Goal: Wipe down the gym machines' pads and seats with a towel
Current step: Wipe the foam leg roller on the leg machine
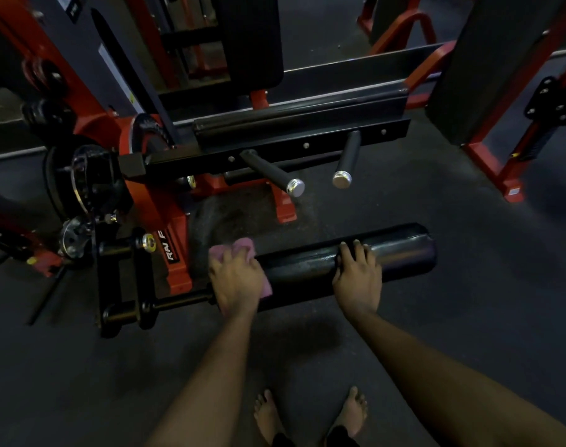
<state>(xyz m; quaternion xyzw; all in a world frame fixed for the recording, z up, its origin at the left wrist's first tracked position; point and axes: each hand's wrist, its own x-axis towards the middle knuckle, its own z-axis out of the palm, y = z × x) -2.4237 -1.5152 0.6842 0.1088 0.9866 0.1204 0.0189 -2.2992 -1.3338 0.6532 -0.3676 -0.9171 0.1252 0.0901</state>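
A long black roller pad (310, 264) lies across the middle of the view, low on a red and black gym machine. My left hand (236, 280) presses a pink towel (239, 248) onto the pad's left end, fingers curled over the cloth. Further right, my right hand (357, 274) rests on top of the same pad with its fingers draped over the far side. A second black pad (301, 119) runs higher up behind it. An upright back pad (252, 37) stands at the top centre.
Two black handles with chrome ends (294, 187) (342, 179) stick out toward me above the roller. Weight plates (81, 185) hang at the left. Another red frame with a dark pad (488, 69) stands at the right. My bare feet (310, 414) are on dark rubber floor.
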